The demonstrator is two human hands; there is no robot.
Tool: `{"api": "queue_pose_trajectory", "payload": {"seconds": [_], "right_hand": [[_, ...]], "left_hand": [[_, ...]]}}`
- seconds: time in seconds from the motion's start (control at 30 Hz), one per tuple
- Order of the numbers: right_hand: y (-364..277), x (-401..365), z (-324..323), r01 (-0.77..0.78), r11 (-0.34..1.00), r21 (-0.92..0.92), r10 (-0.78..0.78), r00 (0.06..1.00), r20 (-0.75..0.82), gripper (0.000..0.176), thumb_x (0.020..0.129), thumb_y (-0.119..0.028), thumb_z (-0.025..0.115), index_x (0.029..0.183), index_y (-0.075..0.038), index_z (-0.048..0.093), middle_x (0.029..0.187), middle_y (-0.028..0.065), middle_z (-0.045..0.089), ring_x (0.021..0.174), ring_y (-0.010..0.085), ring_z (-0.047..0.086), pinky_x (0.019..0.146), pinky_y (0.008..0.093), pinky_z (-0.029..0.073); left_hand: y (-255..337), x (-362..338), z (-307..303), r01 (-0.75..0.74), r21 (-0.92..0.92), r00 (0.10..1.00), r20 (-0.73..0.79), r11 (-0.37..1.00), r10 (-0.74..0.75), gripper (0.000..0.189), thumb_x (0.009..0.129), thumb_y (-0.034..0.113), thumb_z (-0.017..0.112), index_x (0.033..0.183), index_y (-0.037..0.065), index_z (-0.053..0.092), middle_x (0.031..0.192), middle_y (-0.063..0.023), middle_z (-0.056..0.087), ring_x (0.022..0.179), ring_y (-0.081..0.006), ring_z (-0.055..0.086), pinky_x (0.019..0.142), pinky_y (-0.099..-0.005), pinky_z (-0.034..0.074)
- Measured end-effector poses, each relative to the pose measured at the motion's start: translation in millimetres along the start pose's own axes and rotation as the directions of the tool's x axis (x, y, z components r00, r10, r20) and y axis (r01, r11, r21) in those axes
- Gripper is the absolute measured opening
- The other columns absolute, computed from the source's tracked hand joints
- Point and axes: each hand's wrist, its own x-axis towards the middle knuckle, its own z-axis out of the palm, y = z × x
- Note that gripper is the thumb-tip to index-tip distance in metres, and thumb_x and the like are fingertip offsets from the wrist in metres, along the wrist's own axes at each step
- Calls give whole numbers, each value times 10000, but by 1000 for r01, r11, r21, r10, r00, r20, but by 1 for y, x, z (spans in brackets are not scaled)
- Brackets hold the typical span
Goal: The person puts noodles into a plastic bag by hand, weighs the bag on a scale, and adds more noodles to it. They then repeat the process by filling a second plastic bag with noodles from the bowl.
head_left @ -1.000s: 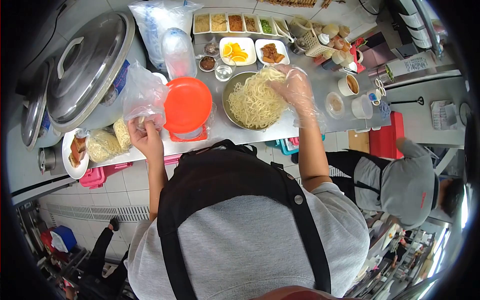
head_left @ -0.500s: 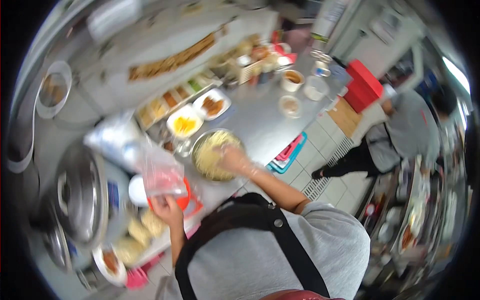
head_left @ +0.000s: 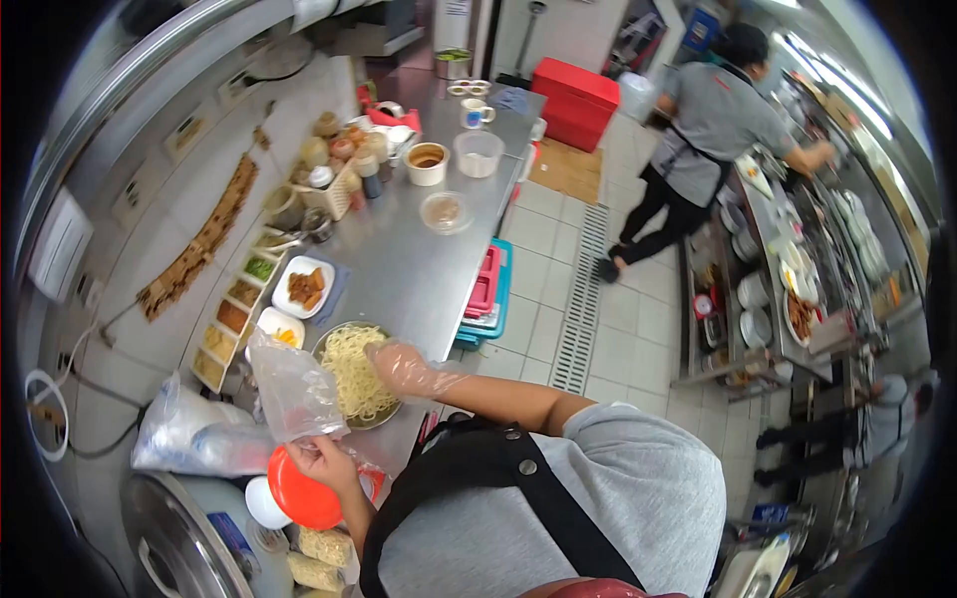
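Note:
My left hand, bare, pinches the lower edge of a clear plastic bag. The bag stands up beside the bowl and partly covers its left side. In a thin clear glove, my right hand is at the right side of the noodles, its fingers curled onto them. Pale yellow noodles fill a round metal bowl on the steel counter. Just below my left hand is a round red-orange lid.
Behind the bowl stand a white dish of brown food, a dish of yellow food and a topping tray. Tubs sit farther along the counter. A co-worker stands at the right shelves; another person is lower right.
My view has turned, so the counter now runs more upright. The bag in my left hand is nearer the bowl. My right hand has shifted toward the bowl's right rim. The co-worker now reaches toward the shelves.

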Motion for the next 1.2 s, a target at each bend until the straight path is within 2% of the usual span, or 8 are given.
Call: {"api": "queue_pose_trajectory", "payload": {"seconds": [0.17, 0.3, 0.33, 0.5, 0.67, 0.73, 0.97, 1.2], "right_hand": [[-31, 22, -6, 183, 983, -6, -181, 979, 88, 297, 776, -107, 550, 1058, -15, 529, 878, 199, 618, 871, 329, 607, 746, 382, 498], [-12, 27, 79, 148, 959, -243, -105, 977, 184, 343, 796, -152, 562, 1115, -26, 553, 954, 203, 604, 903, 315, 602, 775, 387, 492], [-12, 28, 85, 24, 990, -141, -6, 992, 129, 314, 781, -144, 576, 1088, -80, 595, 975, 181, 604, 918, 316, 601, 783, 398, 492], [-23, 56, 13, 216, 976, -20, -206, 953, 222, 386, 710, -113, 583, 1096, -130, 595, 992, 141, 620, 945, 300, 597, 816, 391, 483], [-43, 48, -26, 205, 972, 114, -213, 975, 63, 419, 698, -119, 565, 1112, -166, 609, 1105, 143, 598, 1021, 293, 570, 894, 382, 447], [-37, 57, -13, 210, 977, 34, -210, 928, 309, 415, 675, -132, 588, 1088, -159, 625, 1089, 155, 601, 1030, 302, 561, 904, 384, 439], [-48, 64, -40, 161, 975, 153, -214, 864, 456, 480, 670, -189, 661, 1141, -124, 594, 1117, 187, 583, 1081, 305, 533, 931, 372, 417], [0, 85, 63, 259, 952, -163, -166, 884, 438, 671, 637, -312, 760, 1235, -140, 506, 1173, 181, 554, 1115, 328, 503, 956, 397, 393]], "left_hand": [[-18, -9, -50, -57, 106, 993, -93, 993, 67, 334, 836, -53, 464, 1168, -20, 446, 1037, -94, 564, 819, -139, 550, 670, -240, 457], [5, -22, -71, -95, 144, 977, -175, 985, 120, 353, 839, -50, 466, 1189, -26, 439, 1084, -106, 557, 881, -155, 558, 710, -244, 464], [18, -26, -71, -69, 151, 968, -229, 986, 103, 361, 839, -49, 465, 1199, -30, 433, 1106, -112, 552, 914, -165, 558, 744, -252, 461], [26, -46, -106, 29, 150, 930, -367, 988, 28, 381, 838, -53, 459, 1216, -42, 416, 1172, -132, 522, 1011, -184, 538, 852, -279, 429], [27, -55, -126, 0, 126, 881, -470, 992, 60, 373, 836, -57, 452, 1206, -32, 417, 1036, -83, 537, 864, -127, 533, 743, -228, 441], [30, -59, -126, 21, 132, 879, -474, 991, 45, 374, 837, -58, 449, 1208, -30, 413, 1034, -85, 542, 867, -128, 536, 740, -229, 442], [32, -58, -122, -24, 187, 878, -466, 982, 111, 345, 847, -54, 442, 1191, -25, 423, 1043, -97, 558, 840, -131, 557, 675, -228, 456], [42, -56, -101, -63, 234, 871, -461, 970, 168, 315, 867, -28, 466, 1180, -1, 437, 1003, -65, 579, 757, -81, 543, 573, -187, 418]]}}
